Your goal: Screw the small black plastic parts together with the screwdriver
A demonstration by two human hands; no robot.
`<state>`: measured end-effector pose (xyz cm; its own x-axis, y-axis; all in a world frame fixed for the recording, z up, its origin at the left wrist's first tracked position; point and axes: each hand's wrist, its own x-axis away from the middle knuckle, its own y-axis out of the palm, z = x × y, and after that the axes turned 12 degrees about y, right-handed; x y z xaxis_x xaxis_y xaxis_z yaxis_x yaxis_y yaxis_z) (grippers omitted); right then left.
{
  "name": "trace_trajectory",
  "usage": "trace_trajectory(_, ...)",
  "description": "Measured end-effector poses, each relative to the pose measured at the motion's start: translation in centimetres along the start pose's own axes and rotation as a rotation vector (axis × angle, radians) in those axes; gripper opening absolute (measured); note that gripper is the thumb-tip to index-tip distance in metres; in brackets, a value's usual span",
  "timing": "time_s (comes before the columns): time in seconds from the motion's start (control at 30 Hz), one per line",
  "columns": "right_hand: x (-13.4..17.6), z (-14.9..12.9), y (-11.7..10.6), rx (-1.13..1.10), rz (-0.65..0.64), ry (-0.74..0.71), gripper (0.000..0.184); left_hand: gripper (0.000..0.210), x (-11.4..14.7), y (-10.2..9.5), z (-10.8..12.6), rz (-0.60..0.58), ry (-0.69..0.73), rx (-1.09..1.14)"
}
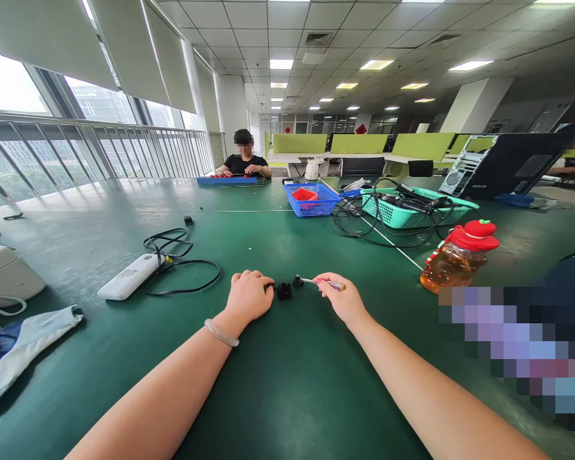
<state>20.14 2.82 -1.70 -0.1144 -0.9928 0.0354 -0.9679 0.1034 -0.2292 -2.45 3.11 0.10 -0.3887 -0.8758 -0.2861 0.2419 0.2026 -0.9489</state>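
Observation:
In my right hand (pixel 342 297) is a slim screwdriver (pixel 336 285) with a clear yellowish handle, held between thumb and fingers. Its metal shaft points left, and the tip meets a small dark part (pixel 298 281) on the green table (pixel 287 383). A black square block (pixel 284 291) sits just left of that part. My left hand (pixel 250 295), wearing a pale bangle (pixel 222 333), rests with curled fingers beside the block. Something small and black shows at its thumb and fingertips, too hidden to name.
A white power bank (pixel 131 276) with a black cable (pixel 184 262) lies left. Farther off stand a blue basket (pixel 312 207), a green basket (pixel 397 218) of cables and a red-lidded bottle (pixel 455 259). A glove (pixel 33 338) lies near left. A person (pixel 244 160) sits opposite.

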Motion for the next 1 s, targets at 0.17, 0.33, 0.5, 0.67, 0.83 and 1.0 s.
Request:
trace_trajectory(0.17,0.3,-0.8,0.0,-0.043,0.021,-0.030,0.022,0.032,-0.2,0.2,1.1,0.059,0.096,0.146)
trace_trajectory(0.33,0.5,-1.2,-0.3,-0.223,0.175,-0.095,0.030,0.054,0.2,0.8,3.5,-0.067,0.184,0.163)
trace_trajectory(0.5,0.4,-1.0,-0.5,-0.278,0.213,-0.108,0.029,0.042,0.5,1.1,5.2,-0.116,0.157,0.078)
trace_trajectory(0.67,0.7,-0.9,-0.4,-0.194,0.193,-0.134,0.033,0.029,1.3,0.8,4.9,-0.121,0.216,0.061)
trace_trajectory(0.83,1.0,-1.1,-0.3,-0.171,0.170,-0.130,0.034,0.021,5.1,-1.0,2.9,-0.138,0.215,0.161)
trace_trajectory(1.0,1.1,-1.2,-0.1,-0.145,0.142,-0.115,0.035,0.021,11.6,-3.8,-1.8,-0.129,0.101,0.182)
